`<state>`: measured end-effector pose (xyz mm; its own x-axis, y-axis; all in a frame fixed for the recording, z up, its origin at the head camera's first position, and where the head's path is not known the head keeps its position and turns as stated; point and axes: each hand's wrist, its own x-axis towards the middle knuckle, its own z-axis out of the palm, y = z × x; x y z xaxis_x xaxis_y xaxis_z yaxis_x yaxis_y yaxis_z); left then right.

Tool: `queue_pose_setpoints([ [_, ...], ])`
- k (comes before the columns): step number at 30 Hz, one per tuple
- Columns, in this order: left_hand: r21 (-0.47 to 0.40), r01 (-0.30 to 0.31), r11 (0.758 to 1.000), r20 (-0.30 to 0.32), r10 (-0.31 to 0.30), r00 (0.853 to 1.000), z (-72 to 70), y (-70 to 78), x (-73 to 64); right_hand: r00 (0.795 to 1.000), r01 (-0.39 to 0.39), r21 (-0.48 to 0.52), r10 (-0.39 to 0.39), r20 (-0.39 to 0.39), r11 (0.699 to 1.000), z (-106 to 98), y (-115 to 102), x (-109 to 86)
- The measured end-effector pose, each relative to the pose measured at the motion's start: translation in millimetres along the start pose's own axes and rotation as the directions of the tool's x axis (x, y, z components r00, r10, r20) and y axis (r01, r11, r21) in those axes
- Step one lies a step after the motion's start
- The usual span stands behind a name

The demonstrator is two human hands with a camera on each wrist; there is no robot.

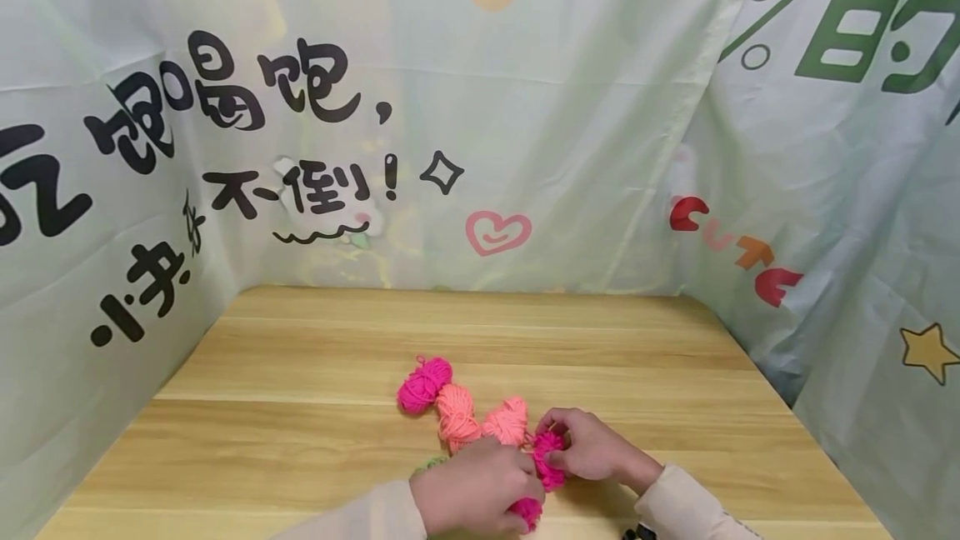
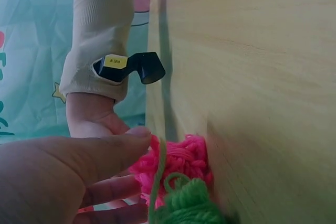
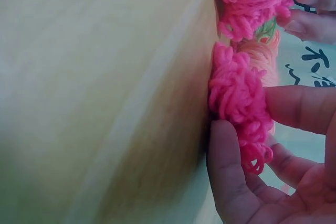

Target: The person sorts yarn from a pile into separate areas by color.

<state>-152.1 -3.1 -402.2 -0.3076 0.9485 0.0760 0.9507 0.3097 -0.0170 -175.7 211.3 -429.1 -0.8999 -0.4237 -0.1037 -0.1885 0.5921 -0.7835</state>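
My right hand (image 1: 592, 444) pinches a small hot-pink yarn ball (image 1: 549, 461) between thumb and fingers, low at the tabletop; its loopy strands show in the right wrist view. Nearer to me, my left hand (image 1: 480, 486) has its thumb and fingers around another hot-pink yarn ball (image 1: 528, 513), partly hidden by the hand. A green yarn ball (image 2: 191, 203) sits close by the left fingers, mostly covered by that hand in the head view. Just beyond the hands lie two coral yarn balls, one on the left (image 1: 457, 415) and one on the right (image 1: 507, 421).
A third hot-pink yarn ball (image 1: 424, 386) lies farthest back, against the left coral one. The wooden table (image 1: 300, 357) is bordered by printed cloth curtains (image 1: 585, 148) at the back and sides. A black wrist device (image 2: 149, 67) is on the right sleeve.
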Motion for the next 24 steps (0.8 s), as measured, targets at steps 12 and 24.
queue_pose_setpoints([
  [12, 0.013, 0.009, 1.000, 0.036, -0.010, 0.999, 3.4, -0.3, 4.8, 1.000, 0.011, 0.003, -0.011, -0.016, 1.000, -5.5, -2.9, -1.2],
  [24, -0.041, 0.024, 0.999, 0.068, -0.021, 0.997, 8.4, 0.8, 5.7, 0.999, 0.045, -0.022, -0.045, -0.015, 0.999, -5.2, -1.3, -0.2],
])
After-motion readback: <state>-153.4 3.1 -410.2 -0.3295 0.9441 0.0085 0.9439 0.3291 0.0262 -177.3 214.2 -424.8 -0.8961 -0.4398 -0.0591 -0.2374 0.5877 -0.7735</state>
